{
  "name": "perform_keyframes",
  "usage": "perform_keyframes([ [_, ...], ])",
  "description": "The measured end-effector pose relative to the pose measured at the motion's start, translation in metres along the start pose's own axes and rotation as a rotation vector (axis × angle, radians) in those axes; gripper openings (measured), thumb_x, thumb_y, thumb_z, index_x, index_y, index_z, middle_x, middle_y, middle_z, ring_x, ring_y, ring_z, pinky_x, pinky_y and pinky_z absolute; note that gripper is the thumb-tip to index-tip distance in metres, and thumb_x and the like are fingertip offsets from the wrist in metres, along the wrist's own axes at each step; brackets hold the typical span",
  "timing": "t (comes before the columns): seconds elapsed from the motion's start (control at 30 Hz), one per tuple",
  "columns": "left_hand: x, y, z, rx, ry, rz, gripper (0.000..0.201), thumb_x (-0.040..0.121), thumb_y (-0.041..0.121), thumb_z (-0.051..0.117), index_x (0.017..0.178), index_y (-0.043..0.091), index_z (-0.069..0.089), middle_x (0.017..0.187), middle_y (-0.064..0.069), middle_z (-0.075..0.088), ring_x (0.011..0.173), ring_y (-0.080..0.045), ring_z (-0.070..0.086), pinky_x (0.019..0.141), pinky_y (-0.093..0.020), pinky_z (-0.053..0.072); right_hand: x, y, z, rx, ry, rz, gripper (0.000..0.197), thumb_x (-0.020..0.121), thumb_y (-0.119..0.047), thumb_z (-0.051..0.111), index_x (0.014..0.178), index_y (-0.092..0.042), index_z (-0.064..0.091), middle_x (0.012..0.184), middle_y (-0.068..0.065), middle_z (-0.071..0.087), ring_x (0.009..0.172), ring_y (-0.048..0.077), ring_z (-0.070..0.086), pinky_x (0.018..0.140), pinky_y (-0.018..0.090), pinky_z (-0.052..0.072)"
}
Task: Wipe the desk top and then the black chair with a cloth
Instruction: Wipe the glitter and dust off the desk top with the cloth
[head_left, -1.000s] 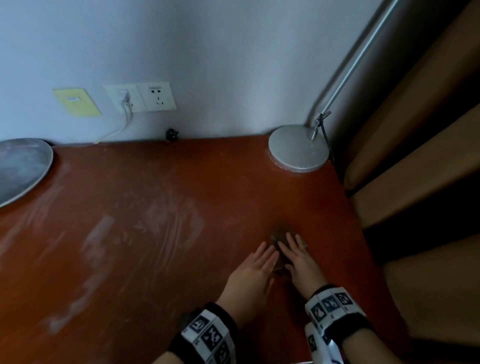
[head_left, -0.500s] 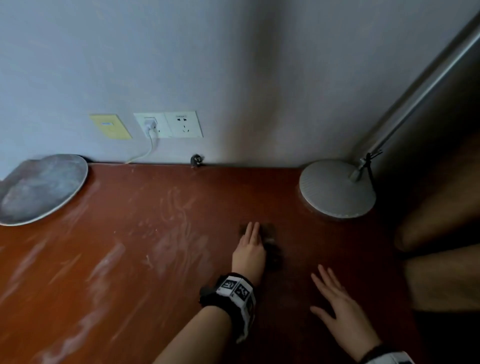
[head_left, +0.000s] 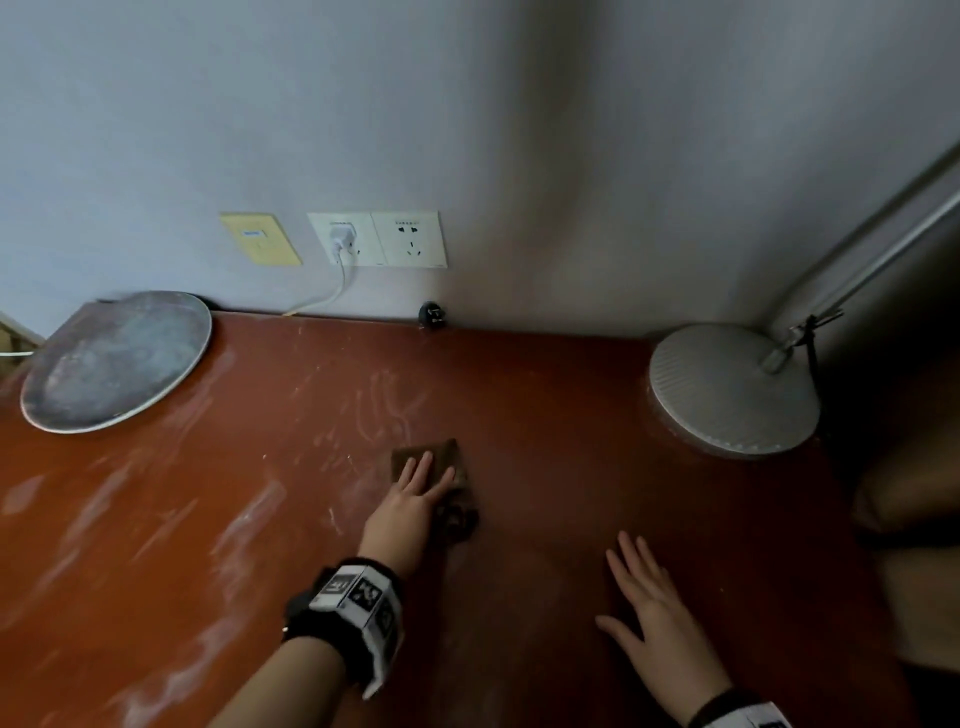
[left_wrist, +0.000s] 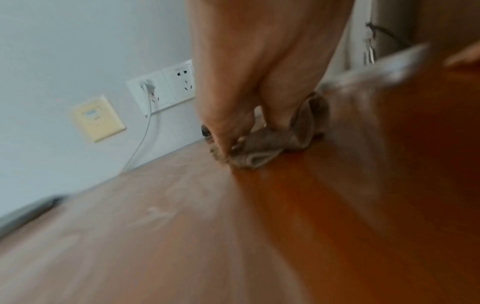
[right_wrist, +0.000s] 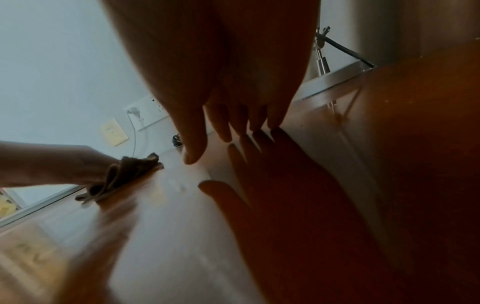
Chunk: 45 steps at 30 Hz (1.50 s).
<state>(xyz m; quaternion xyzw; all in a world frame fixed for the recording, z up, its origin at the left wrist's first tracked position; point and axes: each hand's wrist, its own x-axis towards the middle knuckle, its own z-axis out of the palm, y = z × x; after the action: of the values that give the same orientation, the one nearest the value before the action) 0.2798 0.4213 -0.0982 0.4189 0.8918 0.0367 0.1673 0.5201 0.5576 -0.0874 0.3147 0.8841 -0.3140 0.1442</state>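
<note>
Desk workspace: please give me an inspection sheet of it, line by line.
Surface: red-brown desk top, pale dusty smears on its left part.
Job's things: brown cloth flat on the desk; black chair not seen.
Clutter: round grey plate back left; lamp base back right.
Hands: left hand presses the cloth with straight fingers; right hand flat on the desk.
Cables: white cable from the plugged wall socket.
Surroundings: pale wall, yellow plate.
</note>
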Motion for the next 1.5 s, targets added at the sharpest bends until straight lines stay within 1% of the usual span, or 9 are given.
perform_keyframes([
  [0.2,-0.060,0.024,0.041,0.129,-0.142,0.475,0.050,0.077,0.030,0.041,0.121,0.043,0.060,0.136,0.001,0.053,0.121,-0.017,0.055,0.092,-0.026,0.049,0.004,-0.034,0.016,-0.097,-0.023,0.086,0.077,0.096,-0.044,0.042,0.149,-0.019,-0.007,0.147,-0.004,-0.030,0.132,0.008,-0.026,0.115,0.031,-0.005],
  [0.4,-0.027,-0.075,-0.008,-0.004,-0.007,0.096,0.061,0.099,0.006,0.033,0.151,0.032,0.014,0.157,-0.001,-0.014,0.146,-0.020,-0.007,0.114,-0.031,0.020,-0.001,-0.082,0.046,-0.151,-0.089,0.124,0.087,0.090,-0.054,0.047,0.146,-0.030,-0.016,0.135,-0.009,-0.039,0.129,0.006,-0.030,0.117,0.040,-0.004],
  [0.5,-0.021,-0.129,-0.026,0.029,-0.045,-0.042,0.062,0.099,0.005,0.033,0.151,0.029,0.010,0.158,-0.004,-0.015,0.146,-0.024,-0.010,0.110,-0.031,0.030,-0.007,-0.097,0.060,-0.148,-0.117,0.189,0.090,0.088,-0.057,0.048,0.145,-0.033,-0.017,0.136,-0.008,-0.041,0.138,0.013,-0.028,0.116,0.044,-0.004],
  [0.6,-0.052,-0.104,-0.004,0.042,-0.093,0.213,0.067,0.093,-0.002,0.036,0.149,0.032,0.021,0.157,0.002,-0.009,0.145,-0.022,-0.005,0.112,-0.031,0.030,-0.011,-0.104,0.066,-0.153,-0.128,0.240,0.091,0.088,-0.057,0.048,0.145,-0.031,-0.018,0.136,-0.009,-0.041,0.138,0.015,-0.028,0.116,0.045,-0.004],
  [0.73,-0.099,-0.060,0.027,0.107,-0.273,0.586,0.046,0.078,0.029,0.038,0.113,0.040,0.066,0.136,0.005,0.053,0.121,-0.018,0.055,0.088,-0.029,0.054,-0.014,-0.111,0.067,-0.140,-0.138,0.270,0.090,0.088,-0.057,0.047,0.145,-0.031,-0.018,0.135,-0.011,-0.041,0.139,0.015,-0.027,0.116,0.044,-0.002],
  [0.97,-0.049,-0.161,-0.020,-0.027,-0.070,0.068,0.053,0.102,0.015,0.032,0.149,0.034,0.015,0.158,0.000,-0.011,0.146,-0.023,-0.008,0.112,-0.031,0.028,-0.024,-0.118,0.078,-0.149,-0.086,0.330,0.091,0.088,-0.055,0.049,0.146,-0.032,-0.016,0.136,-0.011,-0.039,0.140,0.014,-0.025,0.117,0.044,-0.001],
  [1.17,-0.125,-0.061,0.034,-0.004,-0.112,0.779,0.045,0.096,0.017,0.036,0.139,0.029,0.044,0.157,-0.002,0.018,0.144,-0.022,0.007,0.116,-0.044,0.023,-0.025,-0.129,0.087,-0.157,-0.094,0.337,0.092,0.087,-0.053,0.053,0.146,-0.032,-0.015,0.146,-0.006,-0.035,0.140,0.018,-0.025,0.117,0.045,0.002],
  [1.27,-0.123,-0.070,0.018,-0.003,-0.246,0.576,0.050,0.102,0.018,0.033,0.150,0.026,0.021,0.158,0.003,-0.012,0.144,-0.018,-0.016,0.118,-0.034,-0.001,-0.029,-0.129,0.088,-0.147,-0.086,0.339,0.093,0.086,-0.052,0.055,0.146,-0.034,-0.014,0.151,-0.007,-0.030,0.141,0.015,-0.024,0.117,0.044,0.002],
  [1.5,-0.097,-0.161,0.002,-0.006,-0.122,0.262,0.053,0.101,0.014,0.033,0.148,0.034,0.021,0.158,0.000,-0.008,0.146,-0.024,-0.008,0.116,-0.033,0.022,-0.045,-0.136,0.101,-0.152,-0.043,0.356,0.092,0.087,-0.052,0.054,0.147,-0.033,-0.013,0.151,-0.006,-0.029,0.141,0.015,-0.023,0.118,0.044,0.002],
])
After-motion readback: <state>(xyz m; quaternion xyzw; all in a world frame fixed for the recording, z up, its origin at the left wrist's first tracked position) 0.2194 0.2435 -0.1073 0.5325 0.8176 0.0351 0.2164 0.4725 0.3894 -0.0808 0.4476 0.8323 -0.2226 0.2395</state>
